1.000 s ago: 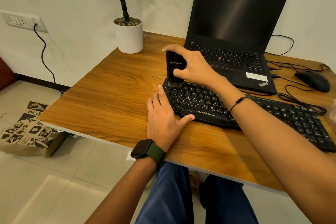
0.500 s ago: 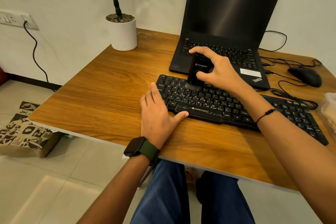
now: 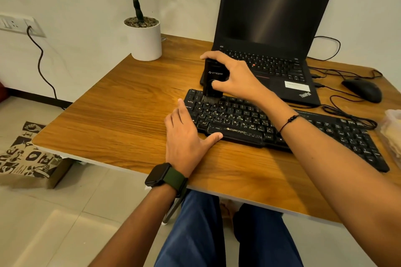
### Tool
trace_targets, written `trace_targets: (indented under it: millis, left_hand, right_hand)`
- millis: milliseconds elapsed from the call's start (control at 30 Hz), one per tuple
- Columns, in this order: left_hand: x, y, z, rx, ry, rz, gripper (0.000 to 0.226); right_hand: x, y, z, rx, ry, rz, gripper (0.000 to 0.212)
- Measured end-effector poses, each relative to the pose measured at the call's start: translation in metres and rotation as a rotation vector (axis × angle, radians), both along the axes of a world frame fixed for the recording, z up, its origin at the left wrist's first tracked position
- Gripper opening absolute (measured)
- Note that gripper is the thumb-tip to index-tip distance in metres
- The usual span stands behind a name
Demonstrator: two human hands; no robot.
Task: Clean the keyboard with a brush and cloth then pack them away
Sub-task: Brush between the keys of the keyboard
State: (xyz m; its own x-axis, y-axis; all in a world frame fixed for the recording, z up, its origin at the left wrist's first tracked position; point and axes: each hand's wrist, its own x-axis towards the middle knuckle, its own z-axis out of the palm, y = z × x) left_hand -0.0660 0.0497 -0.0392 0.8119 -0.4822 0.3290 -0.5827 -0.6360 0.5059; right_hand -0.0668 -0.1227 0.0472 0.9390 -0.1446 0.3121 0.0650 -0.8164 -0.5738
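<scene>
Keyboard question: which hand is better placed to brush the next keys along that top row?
The right hand, probably. It already grips the brush with the bristles on the keyboard's upper-left keys. The left hand lies flat at the keyboard's left end, steadying it.

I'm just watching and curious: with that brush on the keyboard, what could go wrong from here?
1. The brush is gripped only by the right hand, bristles on the top-left keys; a hard sweep might pop a keycap loose.
2. The left hand only rests flat at the keyboard corner, so it could slide.
3. The laptop sits open right behind; dust may get flicked onto its keys.
</scene>
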Motion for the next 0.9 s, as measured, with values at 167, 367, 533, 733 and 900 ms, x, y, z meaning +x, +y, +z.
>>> trace_targets:
  millis: [167,367,533,733,900]
  left_hand:
    - [-0.001,0.001,0.002,0.008,0.020,-0.015,0.119]
    - [-0.002,0.002,0.004,0.012,0.021,-0.022,0.118]
    - [-0.002,0.001,0.004,0.011,0.032,-0.024,0.119]
    - [-0.002,0.000,0.003,0.007,0.032,-0.012,0.120]
    - [-0.002,0.000,0.003,0.010,0.022,-0.002,0.120]
  right_hand:
    - [-0.027,-0.017,0.000,0.005,-0.003,-0.042,0.057]
    - [-0.061,-0.036,-0.003,0.038,-0.012,-0.124,0.058]
    - [-0.062,-0.035,0.000,0.037,-0.024,-0.122,0.057]
    - [-0.025,0.004,0.007,0.030,-0.059,-0.001,0.058]
    - [-0.004,0.026,0.001,-0.006,-0.030,0.078,0.058]
